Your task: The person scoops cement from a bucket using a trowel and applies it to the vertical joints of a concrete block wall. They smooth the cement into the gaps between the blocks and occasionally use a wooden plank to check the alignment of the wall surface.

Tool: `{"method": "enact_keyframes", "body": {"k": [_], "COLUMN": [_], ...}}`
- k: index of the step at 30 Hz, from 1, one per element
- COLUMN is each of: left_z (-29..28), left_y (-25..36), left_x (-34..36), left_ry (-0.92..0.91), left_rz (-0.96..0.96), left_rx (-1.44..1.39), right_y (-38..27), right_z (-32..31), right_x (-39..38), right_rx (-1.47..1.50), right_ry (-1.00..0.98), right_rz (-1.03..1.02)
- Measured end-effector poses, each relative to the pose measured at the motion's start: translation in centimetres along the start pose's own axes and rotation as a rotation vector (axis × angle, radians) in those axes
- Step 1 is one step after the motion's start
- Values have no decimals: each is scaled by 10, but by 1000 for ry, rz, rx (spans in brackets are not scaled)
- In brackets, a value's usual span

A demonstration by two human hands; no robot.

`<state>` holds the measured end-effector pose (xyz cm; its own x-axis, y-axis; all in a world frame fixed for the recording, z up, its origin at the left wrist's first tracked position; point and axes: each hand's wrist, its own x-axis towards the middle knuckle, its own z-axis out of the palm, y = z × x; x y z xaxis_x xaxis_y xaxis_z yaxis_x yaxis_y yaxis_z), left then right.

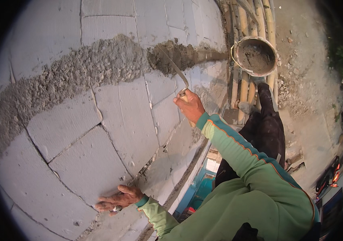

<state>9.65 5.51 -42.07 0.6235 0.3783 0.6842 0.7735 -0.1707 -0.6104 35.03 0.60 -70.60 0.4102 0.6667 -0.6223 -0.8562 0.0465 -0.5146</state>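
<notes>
My right hand [190,105] is closed round the wooden handle of a trowel [186,83]. The trowel's blade, seen nearly edge-on, reaches up to a dark patch of wet mortar [165,58] on a wall of pale grey blocks [125,120]. Left of that patch runs a lighter, rough band of mortar [71,64]. Lower down, my left hand [121,198] lies against the blocks with its fingers stretched out. A small shiny thing shows at its fingers, too small to name.
A bucket [276,60] with grey mortar inside rests on bamboo poles [242,20] at the upper right. My dark-trousered leg [266,120] stands beside the poles. Stony ground [304,88] lies beyond them. A turquoise container [204,188] is below, between my arms.
</notes>
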Motion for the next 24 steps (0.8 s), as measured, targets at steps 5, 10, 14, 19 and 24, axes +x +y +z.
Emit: {"method": "enact_keyframes", "body": {"k": [5, 10, 14, 19, 24], "left_z": [-7, -8, -4, -1, 1], "left_y": [-2, 0, 6, 7, 6], "left_x": [4, 2, 2, 3, 0], "left_ry": [-9, -56, -57, -77, -92], "left_rz": [10, -48, -82, -63, -69], "left_rx": [-18, 56, 99, 174, 213], "right_y": [-12, -13, -27, -36, -73], "right_z": [-51, -180, -276, -370, -389], "right_x": [-19, -25, -13, 11, 20], "right_rx": [11, -122, -343, -457, -707], "right_ry": [102, 349, 576, 602, 611], "right_rz": [62, 134, 219, 307, 395]}}
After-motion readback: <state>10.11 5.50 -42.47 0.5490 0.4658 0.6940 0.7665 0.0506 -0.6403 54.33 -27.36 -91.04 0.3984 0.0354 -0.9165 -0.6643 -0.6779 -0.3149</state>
